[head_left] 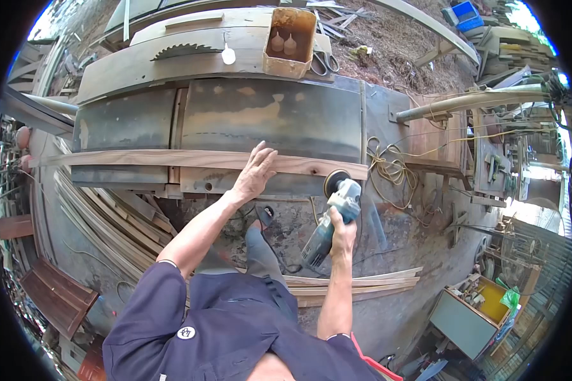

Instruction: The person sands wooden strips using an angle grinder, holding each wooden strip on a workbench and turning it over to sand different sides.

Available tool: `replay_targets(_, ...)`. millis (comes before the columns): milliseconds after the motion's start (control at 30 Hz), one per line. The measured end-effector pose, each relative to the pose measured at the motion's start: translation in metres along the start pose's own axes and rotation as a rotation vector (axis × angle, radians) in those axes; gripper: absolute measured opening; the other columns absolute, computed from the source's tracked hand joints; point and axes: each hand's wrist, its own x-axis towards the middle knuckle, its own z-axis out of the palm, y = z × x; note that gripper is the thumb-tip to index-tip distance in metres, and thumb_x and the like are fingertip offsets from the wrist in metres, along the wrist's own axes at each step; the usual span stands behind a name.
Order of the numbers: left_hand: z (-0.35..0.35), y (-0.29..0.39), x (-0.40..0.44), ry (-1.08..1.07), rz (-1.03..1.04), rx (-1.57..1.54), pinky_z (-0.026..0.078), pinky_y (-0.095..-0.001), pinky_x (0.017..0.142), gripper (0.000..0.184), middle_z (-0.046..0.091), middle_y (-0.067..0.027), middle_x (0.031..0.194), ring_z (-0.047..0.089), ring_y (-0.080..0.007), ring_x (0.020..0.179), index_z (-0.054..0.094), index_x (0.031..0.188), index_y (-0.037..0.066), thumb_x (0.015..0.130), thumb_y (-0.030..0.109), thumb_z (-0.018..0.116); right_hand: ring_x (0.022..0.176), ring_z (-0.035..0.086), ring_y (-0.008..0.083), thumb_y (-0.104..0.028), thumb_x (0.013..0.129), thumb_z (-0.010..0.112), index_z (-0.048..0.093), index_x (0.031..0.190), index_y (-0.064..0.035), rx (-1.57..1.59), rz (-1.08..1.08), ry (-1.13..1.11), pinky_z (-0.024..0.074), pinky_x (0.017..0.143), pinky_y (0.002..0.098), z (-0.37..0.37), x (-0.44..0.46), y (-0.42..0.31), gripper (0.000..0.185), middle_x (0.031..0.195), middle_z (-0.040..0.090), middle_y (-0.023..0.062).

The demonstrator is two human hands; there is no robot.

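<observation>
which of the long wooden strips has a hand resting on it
The strip lying across the bench, under the left hand, with the grinder at its right end; no hand touches the piled strips off the bench.

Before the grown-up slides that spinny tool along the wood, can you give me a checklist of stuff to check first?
1. Left hand away from the disc: ok, it rests on the wooden strip, with a gap between.
2. Right hand holding the power tool: ok, its fingers wrap around the body.
3. Hands covered: not ok, both are bare.
4. Disc touching the wood: cannot tell, it overlaps the strip's near edge in this view, by the right end.
5. Tool switched on: cannot tell from one still picture.
6. Toothed blade away from both hands: ok, it lies on the far side of the bench.
</observation>
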Motion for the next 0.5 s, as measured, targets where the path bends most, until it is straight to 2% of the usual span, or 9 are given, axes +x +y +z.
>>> replay_targets(67, -0.033, -0.007, 0.003, 0.097, 0.029, -0.017, 0.025, -0.055, 0.124, 0.079, 0.035, -0.0167, 0.16, 0.023, -0.0393, 0.153, 0.044, 0.151, 0.007, 0.08, 0.01, 0.078, 0.072, 0.064, 0.0152, -0.024, 0.089, 0.077, 0.063, 0.121, -0.0039, -0.078, 0.021, 0.009, 0.0544, 0.066, 0.0316, 0.008, 0.03, 0.009, 0.04, 0.093, 0.064, 0.0048)
replay_targets(100, -0.027, 0.008, -0.001, 0.129, -0.005, 0.012, 0.023, -0.0519, 0.125, 0.081, 0.032, -0.0165, 0.162, 0.021, -0.04, 0.153, 0.043, 0.152, 0.008, 0.081, 0.012, 0.079, 0.08, 0.066, 0.0163, -0.032, 0.085, 0.082, 0.066, 0.119, -0.0003, -0.208, 0.009, 0.052, 0.0539, 0.073, 0.0329, -0.026, 0.036, -0.01, 0.049, 0.099, 0.068, 0.0077)
replay_targets(167, -0.086, -0.045, -0.039, 0.107, -0.131, 0.237, 0.016, -0.0495, 0.127, 0.085, 0.021, -0.016, 0.168, 0.012, -0.0394, 0.156, 0.035, 0.158, 0.01, 0.086, 0.021, 0.078, 0.083, 0.066, 0.0186, -0.046, 0.083, 0.084, 0.065, 0.12, 0.0008, -0.325, 0.033, 0.066, 0.0533, 0.075, 0.034, -0.013, 0.051, 0.006, 0.062, 0.098, 0.069, 0.0075)
replay_targets(200, -0.122, -0.079, -0.062, 0.072, -0.216, 0.338, 0.014, -0.0486, 0.127, 0.086, 0.017, -0.0168, 0.169, 0.01, -0.0387, 0.156, 0.032, 0.16, 0.011, 0.087, 0.023, 0.077, 0.087, 0.067, 0.0214, -0.062, 0.081, 0.08, 0.065, 0.118, 0.0019, -0.356, -0.021, 0.054, 0.0533, 0.078, 0.0361, -0.005, 0.064, 0.027, 0.076, 0.099, 0.069, 0.0097)
replay_targets(233, -0.151, -0.113, -0.089, 0.037, -0.288, 0.439, 0.012, -0.0465, 0.128, 0.086, 0.014, -0.0182, 0.169, 0.008, -0.0377, 0.157, 0.03, 0.16, 0.01, 0.089, 0.023, 0.076, 0.087, 0.067, 0.0214, -0.062, 0.081, 0.08, 0.065, 0.118, 0.0019, -0.35, -0.017, 0.052, 0.0533, 0.078, 0.0361, 0.006, 0.064, 0.028, 0.076, 0.099, 0.069, 0.0097)
replay_targets(300, -0.22, -0.141, -0.12, -0.202, -0.633, 0.521, 0.01, -0.0452, 0.128, 0.084, 0.014, -0.0194, 0.169, 0.008, -0.0362, 0.157, 0.029, 0.159, 0.005, 0.091, 0.023, 0.074, 0.089, 0.067, 0.0224, -0.071, 0.08, 0.074, 0.064, 0.117, 0.003, -0.526, 0.034, 0.044, 0.0539, 0.078, 0.0373, 0.031, 0.056, 0.019, 0.083, 0.102, 0.069, 0.0133)
replay_targets(333, -0.238, -0.171, -0.147, -0.221, -0.665, 0.581, 0.013, -0.0442, 0.128, 0.082, 0.016, -0.019, 0.169, 0.01, -0.037, 0.157, 0.029, 0.159, 0.006, 0.091, 0.018, 0.073, 0.093, 0.069, 0.0259, -0.079, 0.079, 0.069, 0.061, 0.118, 0.0045, -0.593, 0.01, 0.025, 0.0546, 0.082, 0.0398, 0.046, 0.053, 0.025, 0.092, 0.104, 0.07, 0.0187)
replay_targets(400, -0.259, -0.223, -0.187, -0.178, -0.6, 0.517, 0.021, -0.0417, 0.127, 0.079, 0.02, -0.0174, 0.168, 0.018, -0.0374, 0.155, 0.028, 0.159, 0.006, 0.092, 0.01, 0.069, 0.1, 0.07, 0.0339, -0.083, 0.076, 0.066, 0.055, 0.122, 0.0092, -0.723, 0.025, -0.036, 0.0543, 0.089, 0.0436, 0.082, 0.045, 0.034, 0.104, 0.104, 0.071, 0.0261)
replay_targets(500, -0.256, -0.247, -0.198, -0.102, -0.575, 0.519, 0.027, -0.0384, 0.125, 0.072, 0.028, -0.0144, 0.166, 0.025, -0.0354, 0.153, 0.031, 0.158, 0.006, 0.095, 0.013, 0.065, 0.1, 0.071, 0.0362, -0.075, 0.08, 0.068, 0.05, 0.125, 0.0126, -0.819, 0.1, -0.212, 0.0571, 0.086, 0.0429, 0.164, 0.012, 0.02, 0.101, 0.103, 0.07, 0.0294)
